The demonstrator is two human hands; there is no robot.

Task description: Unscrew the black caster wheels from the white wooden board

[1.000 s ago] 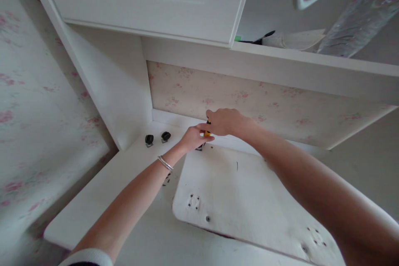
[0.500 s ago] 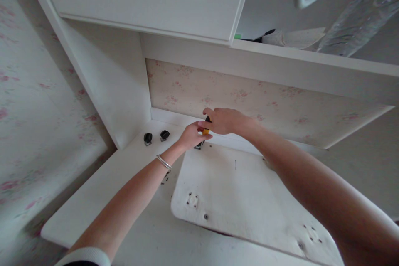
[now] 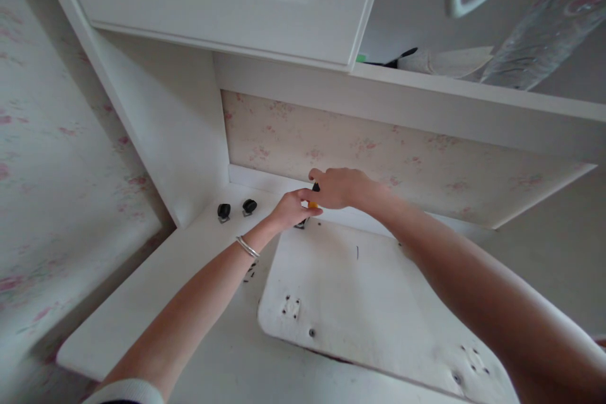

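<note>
A screwdriver (image 3: 313, 204) with a yellow and black handle stands over the far left corner of a white board (image 3: 379, 303). My right hand (image 3: 343, 188) is closed round the top of its handle. Lower down, my left hand (image 3: 288, 209) pinches the yellow part between thumb and fingers. Beneath my hands, a caster with a metal plate (image 3: 301, 224) shows in part at that corner; the screwdriver's tip is hard to make out. Two loose black casters (image 3: 224, 211) lie on the desk to the left. Small dark screws (image 3: 250, 273) are scattered beside my left wrist.
The board lies on a white desk (image 3: 142, 303), with groups of screw holes (image 3: 291, 307) at its near corners. Overhead hang a white cabinet door (image 3: 213, 19) and a shelf (image 3: 473, 88) bearing a plastic bottle (image 3: 534, 38). A side panel (image 3: 165, 120) and floral wall enclose the left.
Both hands keep their grip on the screwdriver. My right hand has turned slightly and sits a touch lower; the view has shifted a little.
</note>
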